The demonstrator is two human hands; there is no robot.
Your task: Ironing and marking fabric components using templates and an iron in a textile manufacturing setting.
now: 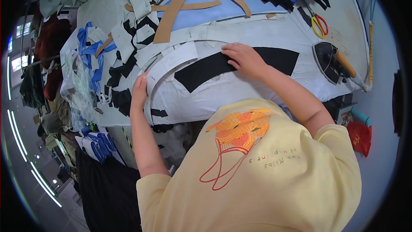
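Note:
A curved black fabric piece [206,71] lies on the white-covered table in front of me. My right hand [245,61] rests across its middle, fingers spread and slightly bent at the upper edge. To the left, my left hand [139,89] has its fingers closed at the lower end of a curved white strip [165,68]. That strip arcs upward, beside the left end of the black piece. The undersides of the left fingers are hidden.
An iron [328,62] with a wooden handle sits at right, below scissors [318,25] with red and yellow handles. Tan curved strips [176,13] lie over light blue fabric [201,16]. Black and white scraps, blue strips [95,56] and clear plastic [77,86] crowd the left.

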